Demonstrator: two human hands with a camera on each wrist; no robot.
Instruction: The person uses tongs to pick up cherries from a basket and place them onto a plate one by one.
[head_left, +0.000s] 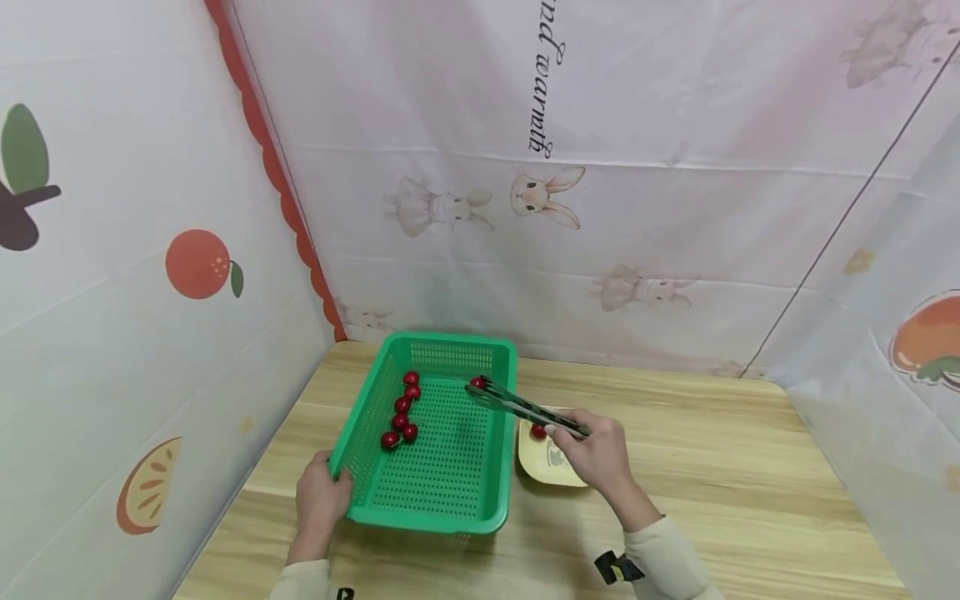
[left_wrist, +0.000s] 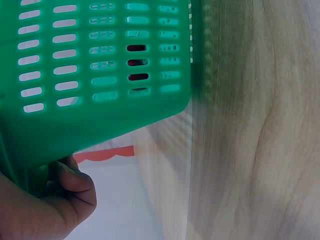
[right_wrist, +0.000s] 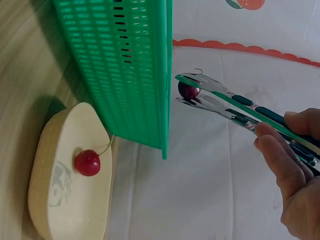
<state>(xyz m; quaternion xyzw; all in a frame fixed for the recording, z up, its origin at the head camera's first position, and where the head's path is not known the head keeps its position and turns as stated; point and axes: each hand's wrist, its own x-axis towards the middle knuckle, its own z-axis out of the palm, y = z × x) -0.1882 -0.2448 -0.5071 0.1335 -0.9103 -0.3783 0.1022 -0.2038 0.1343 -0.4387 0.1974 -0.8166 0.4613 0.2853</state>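
Note:
My left hand [head_left: 321,498] grips the near left rim of a green perforated plastic basket [head_left: 427,522], the thumb over the edge. In my right hand [head_left: 600,457] are metal tongs with dark handle grips [head_left: 528,408], reaching over the basket's right side. Between the tong tips sits one dark red cherry [right_wrist: 188,90], its stem showing above in the right wrist view. Several cherries [head_left: 402,405] lie in a line along the left part of the basket floor. To the right, a cream dish [head_left: 538,471] holds another cherry [right_wrist: 87,163] with a stem; my right hand partly covers this dish in the head view.
Everything stands on a light wooden table [head_left: 697,450]. A pale printed curtain [head_left: 600,217] hangs behind the table, and a fruit-patterned sheet [head_left: 97,333] with a red scalloped edge runs along the left. Another sheet [head_left: 885,275] borders the right side.

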